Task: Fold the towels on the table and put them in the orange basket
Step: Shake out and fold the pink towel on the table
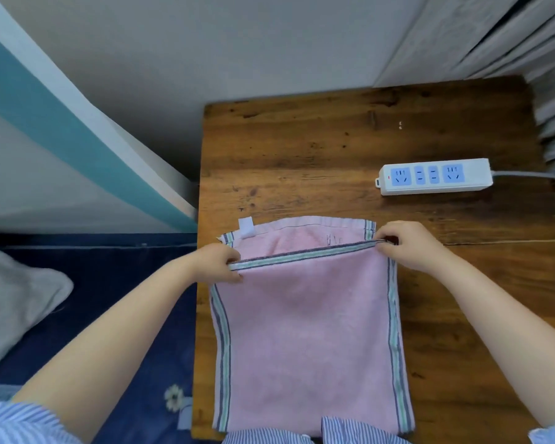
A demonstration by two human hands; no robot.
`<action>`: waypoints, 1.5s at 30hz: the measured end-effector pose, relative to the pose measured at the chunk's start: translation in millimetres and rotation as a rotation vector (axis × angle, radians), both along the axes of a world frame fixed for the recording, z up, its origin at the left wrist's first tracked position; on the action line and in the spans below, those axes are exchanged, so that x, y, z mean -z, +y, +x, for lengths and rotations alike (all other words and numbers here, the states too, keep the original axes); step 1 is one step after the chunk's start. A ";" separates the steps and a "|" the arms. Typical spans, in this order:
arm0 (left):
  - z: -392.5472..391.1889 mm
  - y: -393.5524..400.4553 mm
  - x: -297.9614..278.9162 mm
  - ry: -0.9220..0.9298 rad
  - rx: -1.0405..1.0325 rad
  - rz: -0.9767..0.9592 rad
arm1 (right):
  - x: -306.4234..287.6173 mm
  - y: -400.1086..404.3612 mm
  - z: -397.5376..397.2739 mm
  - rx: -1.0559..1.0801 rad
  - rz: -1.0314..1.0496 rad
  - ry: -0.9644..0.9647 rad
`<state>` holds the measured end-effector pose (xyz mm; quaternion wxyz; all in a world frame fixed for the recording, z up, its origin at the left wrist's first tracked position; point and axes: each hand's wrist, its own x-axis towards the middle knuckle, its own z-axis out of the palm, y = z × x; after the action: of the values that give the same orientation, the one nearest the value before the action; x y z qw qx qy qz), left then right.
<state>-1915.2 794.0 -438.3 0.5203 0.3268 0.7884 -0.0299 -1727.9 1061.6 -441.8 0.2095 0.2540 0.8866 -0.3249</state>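
Note:
A pink towel (308,331) with blue and green striped borders lies on the wooden table (302,149), its near end at the table's front edge. My left hand (217,262) pinches the left corner of a striped hem. My right hand (404,243) pinches the right corner of the same hem. The hem is stretched between them, doubled over the towel's lower layer, short of the far edge. A white label (246,227) sticks out at the far left corner. No orange basket is in view.
A white power strip (434,176) with blue sockets lies at the table's right, its cable running off to the right. A dark blue floral bed cover (135,315) and a grey pillow (16,302) lie left of the table. Grey curtains (551,91) hang at back right.

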 end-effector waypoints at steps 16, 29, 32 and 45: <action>-7.5 11.0 48.7 0.449 -0.271 0.104 | 39.4 -4.2 -25.7 -0.055 0.282 0.002; -5.3 20.2 53.4 0.431 -0.007 0.088 | 43.0 -3.8 -29.1 -0.069 0.183 -0.107; -0.9 20.7 53.9 0.430 0.041 0.100 | 47.2 -8.2 -30.7 -0.083 0.175 -0.142; 0.2 5.3 39.2 0.252 -0.031 0.324 | 51.7 -15.3 -36.1 -0.117 0.229 -0.113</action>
<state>-1915.0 799.2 -477.5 0.3586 0.3875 0.8468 0.0647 -1764.0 1046.3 -493.5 0.2474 0.2420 0.9179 -0.1940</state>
